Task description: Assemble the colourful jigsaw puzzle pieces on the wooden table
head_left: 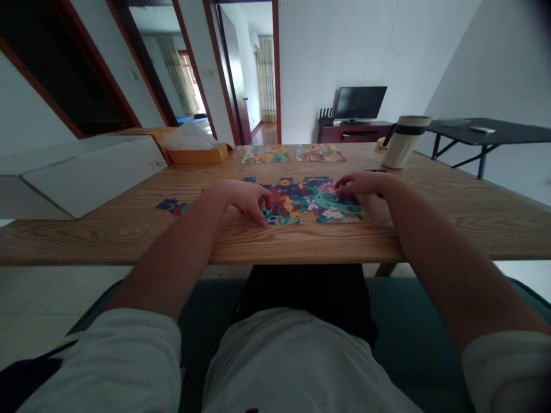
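A partly joined jigsaw puzzle (325,202) with white rabbits and dark blue and teal colours lies flat on the wooden table (275,244). At its left edge is my left hand (246,198), fingers curled down with thumb and forefinger close to the border pieces. Whether a piece sits between those fingers is hidden. My right hand (359,183) rests over the puzzle's upper right part, its bent fingertips touching the pink area. Loose puzzle pieces (170,205) lie left of my left forearm, some of them partly covered by it.
Two finished-looking picture sheets (267,154) lie at the table's far side. A white box (90,169) and an orange box (200,155) with clear plastic stand on the left. On the right is a cream tumbler (402,146); behind it stands a black folding table (495,135).
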`<action>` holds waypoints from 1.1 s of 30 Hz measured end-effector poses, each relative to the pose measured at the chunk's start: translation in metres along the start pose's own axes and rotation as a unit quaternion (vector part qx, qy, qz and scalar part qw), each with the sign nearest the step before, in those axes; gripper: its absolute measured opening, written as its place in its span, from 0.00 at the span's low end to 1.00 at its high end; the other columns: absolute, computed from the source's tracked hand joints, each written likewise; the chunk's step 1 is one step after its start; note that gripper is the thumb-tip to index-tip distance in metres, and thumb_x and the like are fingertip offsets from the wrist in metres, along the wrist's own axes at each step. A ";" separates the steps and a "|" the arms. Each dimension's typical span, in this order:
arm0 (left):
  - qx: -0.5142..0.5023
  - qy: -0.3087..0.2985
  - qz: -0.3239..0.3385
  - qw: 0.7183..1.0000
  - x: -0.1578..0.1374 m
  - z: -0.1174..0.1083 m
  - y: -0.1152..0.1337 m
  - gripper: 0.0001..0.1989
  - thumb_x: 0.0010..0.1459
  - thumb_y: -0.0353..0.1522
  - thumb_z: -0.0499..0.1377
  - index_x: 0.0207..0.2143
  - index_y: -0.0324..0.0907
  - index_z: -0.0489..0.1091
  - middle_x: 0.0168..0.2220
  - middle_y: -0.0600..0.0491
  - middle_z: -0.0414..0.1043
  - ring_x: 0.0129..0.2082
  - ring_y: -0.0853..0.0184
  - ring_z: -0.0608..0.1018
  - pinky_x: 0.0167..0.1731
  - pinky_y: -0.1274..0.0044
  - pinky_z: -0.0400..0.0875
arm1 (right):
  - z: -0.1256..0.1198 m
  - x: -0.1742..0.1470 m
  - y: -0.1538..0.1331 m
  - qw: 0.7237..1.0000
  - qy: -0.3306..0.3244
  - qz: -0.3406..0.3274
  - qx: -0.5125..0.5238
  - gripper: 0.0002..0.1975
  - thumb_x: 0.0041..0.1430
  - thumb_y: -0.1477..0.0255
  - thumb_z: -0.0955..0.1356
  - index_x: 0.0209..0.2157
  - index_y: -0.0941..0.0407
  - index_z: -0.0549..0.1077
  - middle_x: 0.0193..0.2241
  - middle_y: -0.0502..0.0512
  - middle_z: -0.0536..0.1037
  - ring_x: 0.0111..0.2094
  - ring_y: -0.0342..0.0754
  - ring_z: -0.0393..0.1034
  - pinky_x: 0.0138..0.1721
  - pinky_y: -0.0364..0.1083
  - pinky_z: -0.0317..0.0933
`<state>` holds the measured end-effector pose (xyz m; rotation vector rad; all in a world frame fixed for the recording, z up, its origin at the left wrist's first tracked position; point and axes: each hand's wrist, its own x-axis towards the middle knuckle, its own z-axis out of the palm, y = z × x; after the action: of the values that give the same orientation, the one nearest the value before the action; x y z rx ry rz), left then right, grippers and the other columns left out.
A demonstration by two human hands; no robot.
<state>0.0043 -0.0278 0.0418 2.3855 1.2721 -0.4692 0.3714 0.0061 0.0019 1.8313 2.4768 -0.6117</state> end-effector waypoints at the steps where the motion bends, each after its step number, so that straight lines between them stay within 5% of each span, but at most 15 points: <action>1: -0.008 -0.004 -0.002 1.000 0.000 0.000 -0.001 0.38 0.37 0.51 0.71 0.50 0.44 0.72 0.39 0.51 0.76 0.35 0.62 0.76 0.31 0.76 0.67 | 0.000 0.000 0.000 1.000 0.000 -0.002 -0.002 0.23 0.56 0.49 0.69 0.46 0.47 0.80 0.42 0.57 0.84 0.49 0.64 0.75 0.56 0.60 0.65; 15: -0.042 -0.006 0.005 0.999 0.003 0.003 0.004 0.31 0.45 0.54 0.68 0.46 0.46 0.72 0.37 0.49 0.75 0.32 0.62 0.77 0.27 0.77 0.69 | -0.001 -0.003 0.000 1.000 -0.009 0.001 -0.001 0.26 0.56 0.46 0.68 0.48 0.46 0.80 0.41 0.56 0.85 0.48 0.64 0.77 0.53 0.60 0.68; 33: 0.018 0.046 -0.024 0.998 0.021 0.005 -0.014 0.30 0.46 0.61 0.62 0.33 0.44 0.70 0.25 0.53 0.70 0.24 0.65 0.70 0.26 0.74 0.57 | -0.001 0.001 0.003 1.000 -0.001 0.002 -0.014 0.25 0.56 0.47 0.68 0.47 0.46 0.80 0.42 0.57 0.84 0.50 0.64 0.75 0.55 0.60 0.66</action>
<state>0.0027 -0.0085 0.0249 2.4362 1.3755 -0.4045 0.3740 0.0076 0.0018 1.8241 2.4675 -0.5755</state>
